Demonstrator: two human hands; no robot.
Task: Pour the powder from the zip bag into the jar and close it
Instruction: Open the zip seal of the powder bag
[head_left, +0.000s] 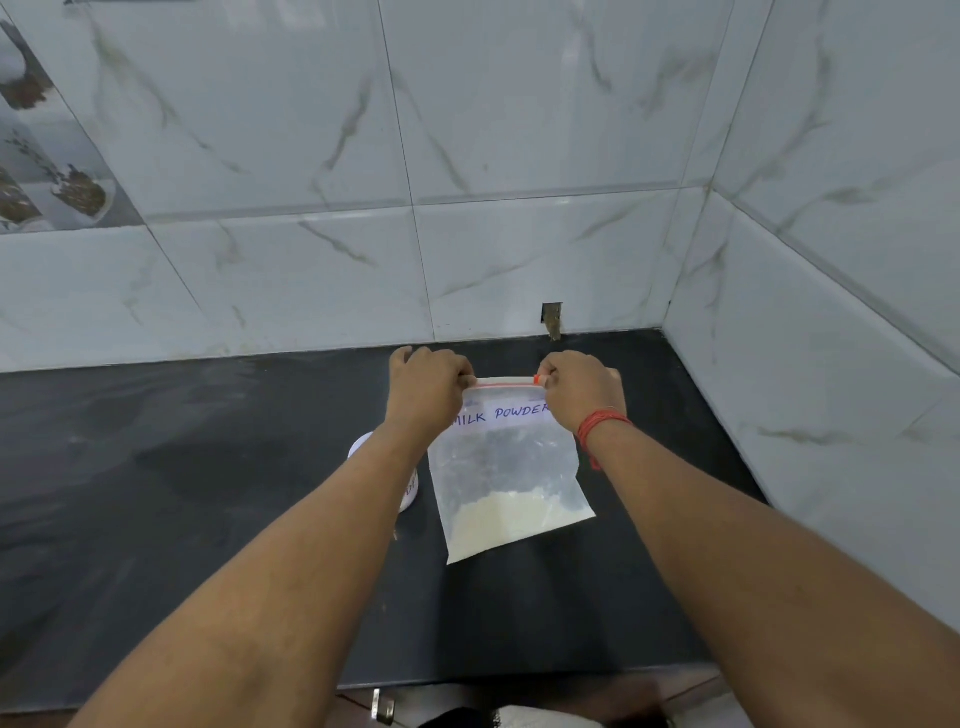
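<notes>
We see a marble-patterned tiled wall (467, 156) rising behind a dark countertop (156, 493), and above that counter both our forearms reach forward to a clear zip bag (506, 467) labelled "MILK POWDER", held upright with pale powder (498, 525) settled in its bottom. Our left hand (423, 387) is closed on the left end of the bag's red zip strip (506, 383) and our right hand (576, 392), a red thread (600, 423) around its wrist, pinches the right end. A white jar (408, 488) stands just left of the bag, mostly hidden behind our left forearm.
</notes>
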